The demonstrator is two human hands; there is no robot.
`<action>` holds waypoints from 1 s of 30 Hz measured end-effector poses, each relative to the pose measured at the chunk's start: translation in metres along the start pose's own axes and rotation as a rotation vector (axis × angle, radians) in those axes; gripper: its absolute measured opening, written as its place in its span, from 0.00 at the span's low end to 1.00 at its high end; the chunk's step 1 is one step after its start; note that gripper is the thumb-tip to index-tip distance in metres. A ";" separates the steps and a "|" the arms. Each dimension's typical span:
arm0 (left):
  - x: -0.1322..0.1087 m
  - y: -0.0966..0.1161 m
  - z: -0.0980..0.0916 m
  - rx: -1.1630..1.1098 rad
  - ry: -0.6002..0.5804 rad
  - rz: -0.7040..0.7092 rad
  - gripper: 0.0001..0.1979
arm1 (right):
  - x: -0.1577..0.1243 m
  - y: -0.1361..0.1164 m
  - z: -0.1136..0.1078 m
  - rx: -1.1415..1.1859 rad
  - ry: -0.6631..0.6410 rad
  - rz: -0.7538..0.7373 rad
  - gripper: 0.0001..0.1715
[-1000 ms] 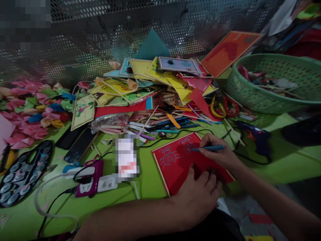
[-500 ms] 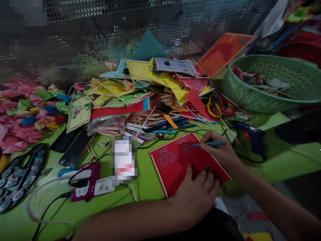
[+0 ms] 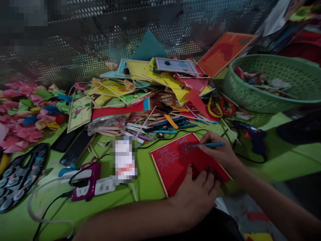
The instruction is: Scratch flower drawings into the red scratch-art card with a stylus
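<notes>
A red card [image 3: 173,167] with a pale stick border lies on the green table [image 3: 147,187] in front of me. Light line drawings of small creatures show on its upper part. My right hand [image 3: 222,152] pinches a blue pen [image 3: 208,145], its tip resting on the card's far corner by a drawing. My left hand [image 3: 198,194] lies flat on the card's near edge, fingers spread, pressing it down.
A heap of coloured framed cards [image 3: 155,80], sticks and pens [image 3: 160,125] lies behind the card. Right stand a green basket [image 3: 271,87], scissors [image 3: 220,105] and a blue glue gun [image 3: 250,135]. Left are phones [image 3: 75,147], a purple charger [image 3: 86,182] with cables, and paper flowers [image 3: 27,113].
The pen tip has shifted slightly over the drawing at the card's far corner. My left hand stays on the card's near edge.
</notes>
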State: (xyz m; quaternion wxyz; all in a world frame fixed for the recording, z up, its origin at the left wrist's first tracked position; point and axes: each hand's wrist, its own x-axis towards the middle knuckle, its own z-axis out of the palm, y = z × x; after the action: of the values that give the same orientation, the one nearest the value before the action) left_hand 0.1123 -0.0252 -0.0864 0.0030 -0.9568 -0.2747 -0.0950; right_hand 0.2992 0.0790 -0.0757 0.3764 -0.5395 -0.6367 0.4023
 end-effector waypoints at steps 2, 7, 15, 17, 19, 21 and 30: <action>0.000 0.001 0.001 -0.002 0.001 -0.004 0.25 | 0.000 0.000 0.000 0.006 0.004 -0.002 0.10; -0.001 0.002 0.006 -0.007 0.018 -0.013 0.25 | 0.000 0.003 0.000 0.017 0.012 0.004 0.08; -0.001 0.001 0.004 -0.014 0.009 -0.010 0.25 | 0.001 -0.005 0.000 0.029 0.009 0.014 0.11; -0.001 0.001 0.002 -0.011 -0.008 -0.002 0.25 | 0.001 -0.005 0.000 0.037 0.006 0.019 0.11; -0.001 0.000 0.001 -0.005 -0.017 0.005 0.25 | 0.001 -0.004 -0.001 0.047 0.010 0.027 0.11; 0.000 0.001 0.001 -0.009 -0.017 0.004 0.26 | 0.000 -0.003 -0.001 0.063 0.035 0.038 0.12; -0.001 0.003 0.006 -0.027 -0.008 0.021 0.24 | -0.007 -0.016 -0.001 0.106 0.041 0.083 0.14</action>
State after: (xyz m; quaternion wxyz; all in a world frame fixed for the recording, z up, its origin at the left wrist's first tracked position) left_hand 0.1141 -0.0284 -0.0928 -0.0101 -0.9600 -0.2633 -0.0951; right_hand 0.2950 0.0709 -0.0605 0.4004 -0.5531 -0.5838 0.4394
